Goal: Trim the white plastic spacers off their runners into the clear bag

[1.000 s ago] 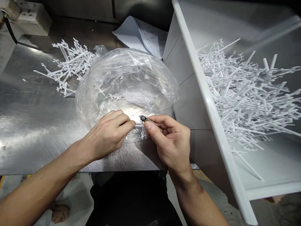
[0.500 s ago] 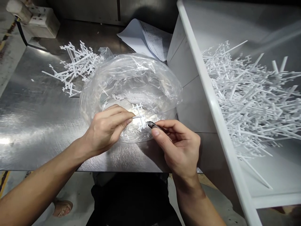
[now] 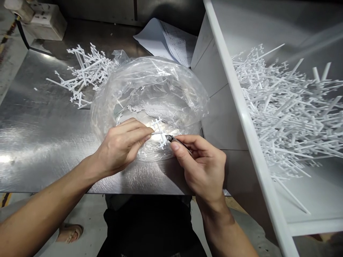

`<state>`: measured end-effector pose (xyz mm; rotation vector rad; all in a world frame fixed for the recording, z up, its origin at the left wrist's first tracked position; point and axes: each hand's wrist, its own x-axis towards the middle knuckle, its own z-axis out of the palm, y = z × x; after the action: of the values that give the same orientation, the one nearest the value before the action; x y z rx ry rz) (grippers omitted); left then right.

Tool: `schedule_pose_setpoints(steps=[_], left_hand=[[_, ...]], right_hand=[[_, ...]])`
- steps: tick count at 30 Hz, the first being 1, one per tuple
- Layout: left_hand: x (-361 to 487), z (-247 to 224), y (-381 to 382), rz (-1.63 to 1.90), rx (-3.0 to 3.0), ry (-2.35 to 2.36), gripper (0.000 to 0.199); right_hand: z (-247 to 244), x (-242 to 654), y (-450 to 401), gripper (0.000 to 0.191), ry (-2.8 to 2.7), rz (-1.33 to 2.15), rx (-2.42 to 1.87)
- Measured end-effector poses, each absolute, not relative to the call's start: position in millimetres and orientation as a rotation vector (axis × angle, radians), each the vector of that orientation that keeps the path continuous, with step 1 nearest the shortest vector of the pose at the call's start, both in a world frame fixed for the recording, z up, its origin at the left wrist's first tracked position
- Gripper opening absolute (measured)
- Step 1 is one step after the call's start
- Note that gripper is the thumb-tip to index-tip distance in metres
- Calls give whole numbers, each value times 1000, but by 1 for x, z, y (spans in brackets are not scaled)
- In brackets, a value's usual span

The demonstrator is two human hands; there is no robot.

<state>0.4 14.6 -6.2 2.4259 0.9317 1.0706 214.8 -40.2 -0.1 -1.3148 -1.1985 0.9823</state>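
Note:
Between thumb and fingers, my left hand [image 3: 125, 144] pinches the stem of a branching white plastic sprue [image 3: 160, 132]. The sprue is held over the open mouth of a clear plastic bag [image 3: 184, 89], its cross-shaped branches pointing away from the fingers. My right hand [image 3: 202, 160] grips a small metal cutter that looks like nail clippers [image 3: 178, 140]. The clippers' jaw end is at the right side of the sprue, touching it or very close. Small white pieces [image 3: 138, 109] lie inside the bag. My fingers hide part of the clippers.
A pile of white sprues [image 3: 89, 69] lies left of the bag on the metal table [image 3: 53, 142]. At right, a white bin [image 3: 245, 114] holds a large heap of sprues [image 3: 297, 110]. Behind are printed papers [image 3: 171, 41] and a power socket block [image 3: 49, 21].
My right hand has moved slightly left and up, bringing the clippers' jaws closer against the sprue. The sprue has turned a little; my left hand is nearly still.

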Motion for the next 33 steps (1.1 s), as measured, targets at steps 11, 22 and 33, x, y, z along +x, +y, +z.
schedule_pose_setpoints(steps=[11, 22, 33], left_hand=[[1, -6, 15, 1030, 2428, 983, 12], [1, -4, 14, 984, 2434, 995, 11], [0, -8, 15, 1022, 2507, 955, 13]], right_hand=[[6, 214, -42, 12, -1158, 1086, -1245], [2, 215, -45, 16, -1328, 1011, -1224], [7, 214, -40, 5, -1218, 1109, -1271]])
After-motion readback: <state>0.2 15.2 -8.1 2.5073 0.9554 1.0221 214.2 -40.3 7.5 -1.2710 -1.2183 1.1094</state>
